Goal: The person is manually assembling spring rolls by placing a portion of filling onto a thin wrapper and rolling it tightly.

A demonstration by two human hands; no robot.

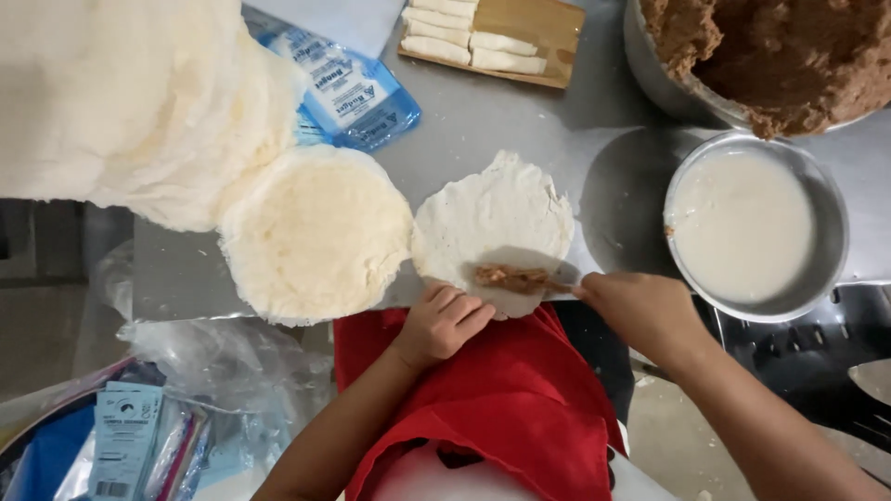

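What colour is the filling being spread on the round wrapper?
Brown; the filling lies on the white wrapper, clearest in the head view.

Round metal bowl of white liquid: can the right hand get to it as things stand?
Probably yes. The right hand sits just beside the round metal bowl of white liquid, with bare steel tabletop between them. It seems to hold a tool over the brown filling strip, though, so it isn't free.

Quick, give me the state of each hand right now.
Left hand: curled shut, knuckles resting on the near edge of the round wrapper, holding nothing visible.
Right hand: shut on a utensil spreading brown filling.
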